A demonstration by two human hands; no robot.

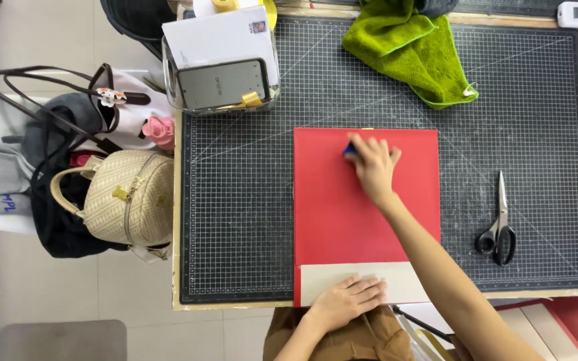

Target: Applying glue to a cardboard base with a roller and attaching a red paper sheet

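Observation:
A large red sheet (342, 214) lies flat on the dark gridded cutting mat (235, 200). Along its near edge runs a pale grey strip (403, 281). My right hand (374, 167) rests on the upper part of the red sheet, its fingers closed on a small blue object (349, 150) that touches the sheet. My left hand (346, 301) lies flat with fingers spread on the grey strip at the near edge, holding it down.
Black-handled scissors (500, 227) lie on the mat to the right. A green cloth (416, 50) sits at the back. A clear box (222, 80) with papers and a phone stands back left. Bags (122, 200) rest beside the table's left edge.

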